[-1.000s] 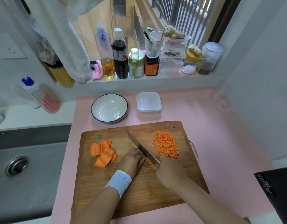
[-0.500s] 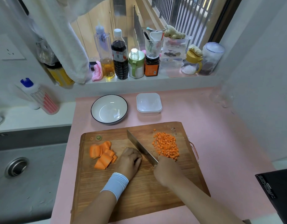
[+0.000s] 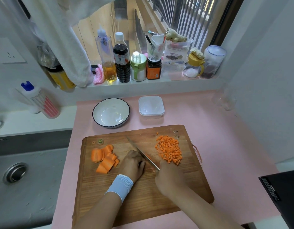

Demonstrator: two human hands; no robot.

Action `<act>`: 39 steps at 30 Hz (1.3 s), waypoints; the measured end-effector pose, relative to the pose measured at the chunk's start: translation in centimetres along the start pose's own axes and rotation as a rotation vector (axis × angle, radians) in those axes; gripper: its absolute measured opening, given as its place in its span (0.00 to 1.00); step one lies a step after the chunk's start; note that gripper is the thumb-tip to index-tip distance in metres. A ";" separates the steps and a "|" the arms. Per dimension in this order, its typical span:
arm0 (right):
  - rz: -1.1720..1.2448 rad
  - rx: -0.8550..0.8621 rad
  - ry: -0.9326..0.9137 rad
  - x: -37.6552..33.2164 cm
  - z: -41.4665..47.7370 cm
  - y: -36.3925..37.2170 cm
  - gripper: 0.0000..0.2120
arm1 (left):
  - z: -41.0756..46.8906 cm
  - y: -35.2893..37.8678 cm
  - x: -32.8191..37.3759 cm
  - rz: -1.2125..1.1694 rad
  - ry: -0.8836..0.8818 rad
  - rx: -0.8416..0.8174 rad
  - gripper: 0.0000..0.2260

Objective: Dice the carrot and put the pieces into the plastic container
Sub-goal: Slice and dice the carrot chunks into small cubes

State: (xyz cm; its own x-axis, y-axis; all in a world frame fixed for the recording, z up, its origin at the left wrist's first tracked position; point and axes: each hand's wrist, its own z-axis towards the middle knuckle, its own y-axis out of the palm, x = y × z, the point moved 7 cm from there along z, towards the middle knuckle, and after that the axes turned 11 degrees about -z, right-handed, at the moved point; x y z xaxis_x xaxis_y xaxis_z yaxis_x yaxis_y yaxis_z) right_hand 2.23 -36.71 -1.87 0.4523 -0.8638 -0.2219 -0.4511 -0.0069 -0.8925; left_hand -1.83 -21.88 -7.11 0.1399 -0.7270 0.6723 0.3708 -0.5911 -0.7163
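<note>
Pink worktop (image 3: 225, 146): your curled left hand (image 3: 133, 164) pins the carrot (image 3: 148, 157), likely stiff and slick; right hand (image 3: 169, 177), three o'clock, grips the knife (image 3: 139, 151).

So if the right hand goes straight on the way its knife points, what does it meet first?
The right hand aims its knife across bare cutting board at the white bowl; probably that, though depth is unclear.

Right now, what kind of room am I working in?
Most likely a small home kitchen. A steel sink sits beside the pink counter, a wooden cutting board holds diced carrot, and an oil bottle and a sauce bottle stand on the windowsill.
</note>
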 end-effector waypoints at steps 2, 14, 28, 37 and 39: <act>0.008 0.002 -0.009 0.0 -0.1 -0.2 0.04 | 0.0 -0.1 0.0 -0.009 -0.010 0.004 0.04; 0.023 -0.086 0.034 0.3 0.2 0.4 0.09 | -0.2 -0.1 0.0 -0.047 -0.010 0.026 0.04; 0.073 -0.089 0.022 0.4 1.0 0.1 0.05 | 0.0 -0.2 0.5 0.006 0.012 -0.019 0.03; -0.060 0.092 -0.110 0.2 1.3 -3.6 0.04 | -0.5 -4.5 -0.6 -0.108 -0.057 0.176 0.05; -0.186 0.155 -0.139 0.5 1.0 -4.1 0.05 | -0.9 -7.8 -1.1 -0.165 -0.116 0.409 0.08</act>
State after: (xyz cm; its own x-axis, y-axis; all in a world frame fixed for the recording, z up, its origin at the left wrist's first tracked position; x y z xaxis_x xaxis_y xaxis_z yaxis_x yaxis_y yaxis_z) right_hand 5.09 -36.59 1.25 0.6228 -0.7771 -0.0906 -0.2319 -0.0728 -0.9700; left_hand -5.71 -16.75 -2.44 0.1422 -0.5770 0.8043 0.7253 -0.4922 -0.4813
